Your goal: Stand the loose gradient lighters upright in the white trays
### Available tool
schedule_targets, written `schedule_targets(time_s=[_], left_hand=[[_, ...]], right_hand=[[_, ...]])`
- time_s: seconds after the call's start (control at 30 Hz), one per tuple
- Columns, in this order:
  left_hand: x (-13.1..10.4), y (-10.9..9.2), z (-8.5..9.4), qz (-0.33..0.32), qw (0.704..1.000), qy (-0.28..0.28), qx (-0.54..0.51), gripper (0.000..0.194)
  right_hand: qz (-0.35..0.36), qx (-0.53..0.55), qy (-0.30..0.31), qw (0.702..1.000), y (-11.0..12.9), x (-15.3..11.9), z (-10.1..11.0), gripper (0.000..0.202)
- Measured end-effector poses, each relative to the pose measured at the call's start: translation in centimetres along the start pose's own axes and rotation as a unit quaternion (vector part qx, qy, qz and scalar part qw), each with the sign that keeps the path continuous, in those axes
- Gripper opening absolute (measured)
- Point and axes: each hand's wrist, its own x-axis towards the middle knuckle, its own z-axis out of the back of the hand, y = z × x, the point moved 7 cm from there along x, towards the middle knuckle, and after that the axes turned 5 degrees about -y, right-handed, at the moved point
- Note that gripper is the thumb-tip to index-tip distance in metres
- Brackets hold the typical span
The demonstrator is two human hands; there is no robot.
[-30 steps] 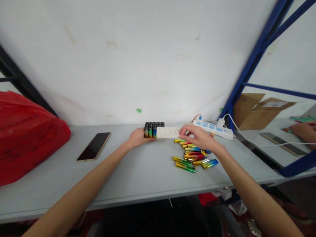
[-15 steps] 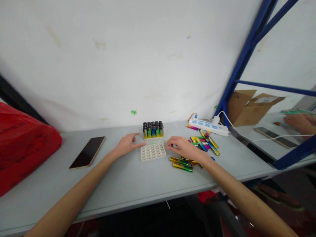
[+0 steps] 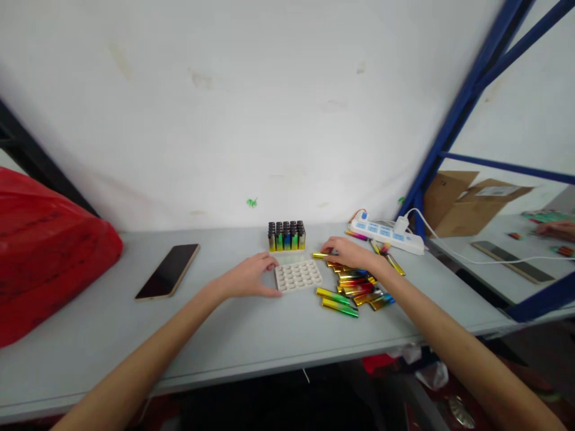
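My left hand (image 3: 252,276) is at the left end of a white tray (image 3: 298,276) with rows of hollow slots, its thumb at the front corner and its fingers at the back corner. Behind the tray, black-topped lighters (image 3: 286,237) stand upright in tight rows in a white holder. My right hand (image 3: 348,252) is over a pile of shiny lighter bodies (image 3: 357,287), palm down with bent fingers. A gold lighter body (image 3: 319,255) sticks out to the left from its fingertips. Two yellow-green lighter bodies (image 3: 340,307) lie in front of the pile.
A phone (image 3: 168,272) lies to the left, beside a red plastic bag (image 3: 54,257). A white power strip (image 3: 387,234) with a plug and cable runs along the back right. A blue metal frame (image 3: 453,120) rises there, with a cardboard box (image 3: 476,203) and another person's hand (image 3: 557,229) beyond.
My left hand has closed in on the tray, which has shifted right and turned slightly. My right hand has moved back and right over the pile, with a gold lighter body now at its fingertips.
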Motion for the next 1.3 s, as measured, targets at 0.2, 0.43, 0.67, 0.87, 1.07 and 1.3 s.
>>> schedule_targets(time_s=[0.2, 0.43, 0.67, 0.87, 1.07, 1.3], left_hand=[[2.5, 0.7, -0.8, -0.030, 0.999, 0.012, 0.006, 0.068], [1.4, 0.3, -1.0, -0.010, 0.997, -0.072, -0.027, 0.075], [1.1, -0.3, -0.8, -0.012, 0.995, -0.085, -0.041, 0.060], [0.9, -0.5, -0.5, -0.016, 0.997, -0.075, -0.027, 0.057], [1.0, -0.6, -0.3, -0.014, 0.997, -0.072, -0.021, 0.054], [0.9, -0.4, -0.4, -0.010, 0.997, -0.069, -0.022, 0.057]], right_hand=[[-0.044, 0.059, -0.087, 0.993, -0.5, 0.0, 1.2, 0.019], [-0.076, 0.221, -0.210, 0.949, 2.0, 0.7, 3.2, 0.036], [-0.051, 0.475, -0.229, 0.848, 5.7, 5.4, 1.8, 0.050], [-0.041, 0.603, -0.201, 0.771, 7.2, 4.0, -0.5, 0.044], [-0.086, 0.541, -0.220, 0.807, 7.0, 3.6, -1.9, 0.046], [-0.104, 0.365, -0.317, 0.869, 6.9, 2.7, -0.6, 0.056]])
